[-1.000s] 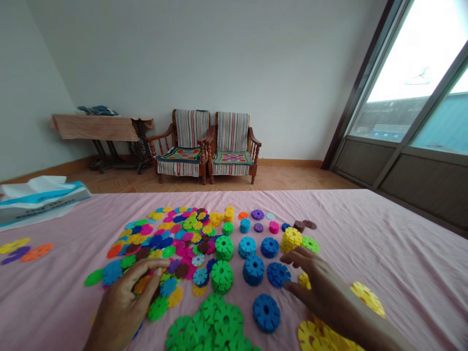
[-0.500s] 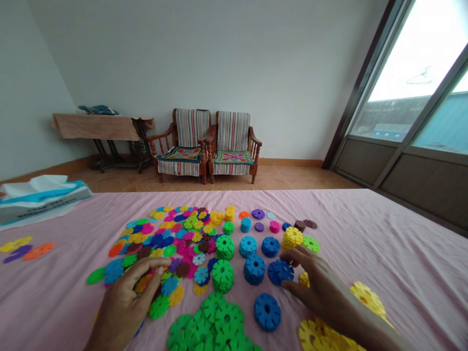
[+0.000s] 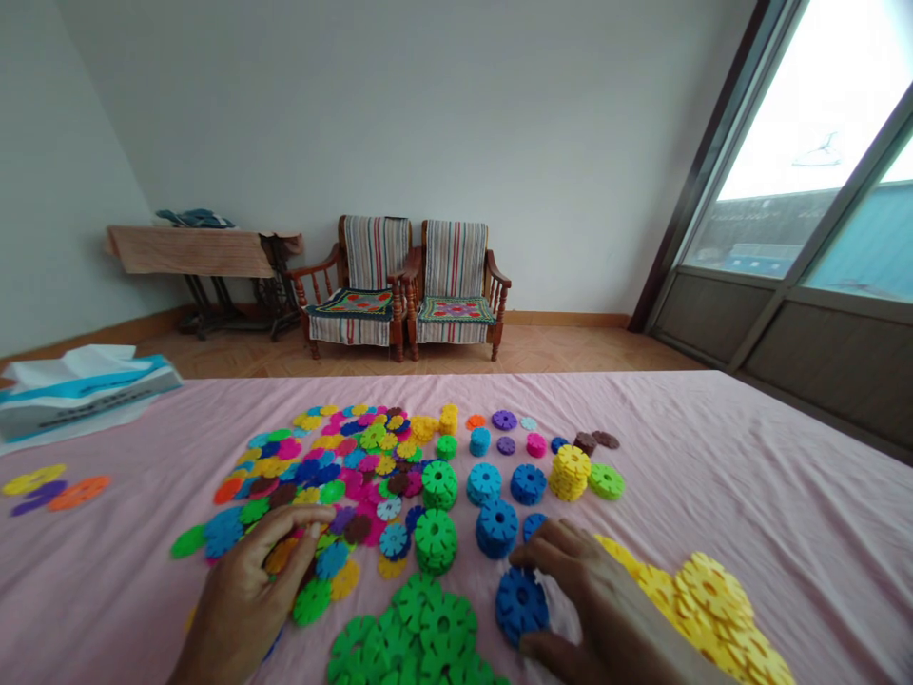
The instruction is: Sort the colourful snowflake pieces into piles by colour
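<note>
Many coloured plastic snowflake discs lie on a pink cloth (image 3: 748,495). My left hand (image 3: 246,595) rests with fingers curled over the loose mixed discs (image 3: 320,471) at the lower left, fingertips on an orange one. My right hand (image 3: 592,609) wraps its thumb and fingers round a blue disc stack (image 3: 520,601) near the front. Other blue stacks (image 3: 497,526) and green stacks (image 3: 436,538) stand just beyond. A yellow stack (image 3: 569,471) stands further back.
A pile of green discs (image 3: 414,633) lies at the front edge, and a yellow pile (image 3: 706,604) at the right. A tissue box (image 3: 78,390) sits far left. Two striped armchairs (image 3: 403,285) and a side table (image 3: 200,252) stand by the wall.
My right hand has pulled back from the flat blue disc beside the yellow stack and now closes on the nearer blue stack. The left hand has hardly moved.
</note>
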{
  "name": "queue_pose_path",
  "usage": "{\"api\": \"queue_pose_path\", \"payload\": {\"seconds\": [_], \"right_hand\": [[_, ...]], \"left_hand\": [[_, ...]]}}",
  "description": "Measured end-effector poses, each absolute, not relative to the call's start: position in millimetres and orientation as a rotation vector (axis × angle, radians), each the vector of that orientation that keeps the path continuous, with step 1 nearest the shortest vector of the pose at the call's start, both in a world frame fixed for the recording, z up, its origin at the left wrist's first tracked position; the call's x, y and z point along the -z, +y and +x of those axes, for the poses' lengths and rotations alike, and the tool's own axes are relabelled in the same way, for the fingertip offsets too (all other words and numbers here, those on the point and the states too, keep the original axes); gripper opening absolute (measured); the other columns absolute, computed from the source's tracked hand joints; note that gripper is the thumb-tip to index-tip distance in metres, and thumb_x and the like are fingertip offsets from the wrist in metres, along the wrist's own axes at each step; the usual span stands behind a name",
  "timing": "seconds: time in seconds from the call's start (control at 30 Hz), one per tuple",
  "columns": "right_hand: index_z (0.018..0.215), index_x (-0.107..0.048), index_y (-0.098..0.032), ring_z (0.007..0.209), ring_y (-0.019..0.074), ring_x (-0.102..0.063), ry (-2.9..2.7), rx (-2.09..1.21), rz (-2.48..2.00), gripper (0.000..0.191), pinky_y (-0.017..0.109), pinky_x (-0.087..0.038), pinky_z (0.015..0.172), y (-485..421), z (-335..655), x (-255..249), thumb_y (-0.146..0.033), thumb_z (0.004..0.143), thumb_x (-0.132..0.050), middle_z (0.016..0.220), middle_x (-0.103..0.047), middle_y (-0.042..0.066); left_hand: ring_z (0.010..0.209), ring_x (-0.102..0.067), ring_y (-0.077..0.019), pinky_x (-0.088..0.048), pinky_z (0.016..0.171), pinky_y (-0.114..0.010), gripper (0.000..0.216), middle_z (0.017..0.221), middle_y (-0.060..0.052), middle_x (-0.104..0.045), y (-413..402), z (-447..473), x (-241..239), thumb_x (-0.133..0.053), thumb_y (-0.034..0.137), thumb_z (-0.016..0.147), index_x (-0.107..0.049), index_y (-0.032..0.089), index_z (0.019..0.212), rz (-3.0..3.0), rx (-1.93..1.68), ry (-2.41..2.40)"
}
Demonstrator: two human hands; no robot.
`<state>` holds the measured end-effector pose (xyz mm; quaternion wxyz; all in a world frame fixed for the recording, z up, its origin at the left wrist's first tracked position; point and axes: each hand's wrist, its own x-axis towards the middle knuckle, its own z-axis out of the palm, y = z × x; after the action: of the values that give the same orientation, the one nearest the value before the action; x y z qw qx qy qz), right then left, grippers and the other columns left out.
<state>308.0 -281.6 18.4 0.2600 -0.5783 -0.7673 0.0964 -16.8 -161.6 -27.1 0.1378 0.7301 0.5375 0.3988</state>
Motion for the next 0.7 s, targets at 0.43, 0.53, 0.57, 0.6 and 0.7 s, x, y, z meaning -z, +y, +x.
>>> {"api": "queue_pose_path", "payload": {"seconds": [0.43,0.53,0.57,0.6,0.7], "right_hand": [[0.098,-0.065,-0.022,0.079,0.0209,-0.063,-1.823,-0.160,-1.671,0.018,0.034,-0.052,0.067,-263,357,-23,-0.031,0.087,-0.054,0.091,-0.067,0.006],[0.110,-0.061,-0.022,0.096,0.0253,-0.063,-1.949,-0.144,-1.617,0.027,0.039,-0.052,0.080,-264,355,-2,-0.027,0.083,-0.057,0.107,-0.066,0.009],[0.111,-0.061,-0.022,0.100,0.0272,-0.062,-1.981,-0.131,-1.618,0.030,0.040,-0.052,0.082,-264,353,3,-0.026,0.082,-0.058,0.112,-0.064,0.011],[0.112,-0.060,-0.022,0.104,0.0290,-0.061,-2.008,-0.125,-1.632,0.031,0.042,-0.051,0.084,-265,351,7,-0.026,0.081,-0.058,0.115,-0.063,0.012],[0.109,-0.061,-0.020,0.105,0.0319,-0.060,-2.034,-0.111,-1.695,0.029,0.045,-0.051,0.085,-263,346,13,-0.027,0.080,-0.059,0.117,-0.062,0.015]], "left_hand": [[0.089,-0.072,-0.0231,-0.056,0.080,-0.028,0.036,0.092,-0.001,-0.077,-165,-13,24,-0.054,0.056,0.080,-0.072,0.026,0.086,2.095,-1.186,1.554],[0.091,-0.071,-0.0233,-0.056,0.083,-0.030,0.035,0.093,0.000,-0.077,-163,-15,27,-0.053,0.056,0.080,-0.072,0.027,0.088,2.084,-1.166,1.550],[0.092,-0.071,-0.0233,-0.055,0.084,-0.030,0.035,0.094,0.000,-0.077,-162,-15,28,-0.053,0.055,0.080,-0.072,0.027,0.088,2.078,-1.161,1.551],[0.093,-0.071,-0.0234,-0.055,0.085,-0.031,0.035,0.095,0.000,-0.077,-162,-16,29,-0.053,0.055,0.080,-0.072,0.027,0.088,2.071,-1.159,1.554],[0.094,-0.070,-0.0235,-0.054,0.086,-0.031,0.034,0.095,0.000,-0.076,-162,-16,30,-0.054,0.055,0.079,-0.071,0.028,0.089,2.047,-1.157,1.562]]}}
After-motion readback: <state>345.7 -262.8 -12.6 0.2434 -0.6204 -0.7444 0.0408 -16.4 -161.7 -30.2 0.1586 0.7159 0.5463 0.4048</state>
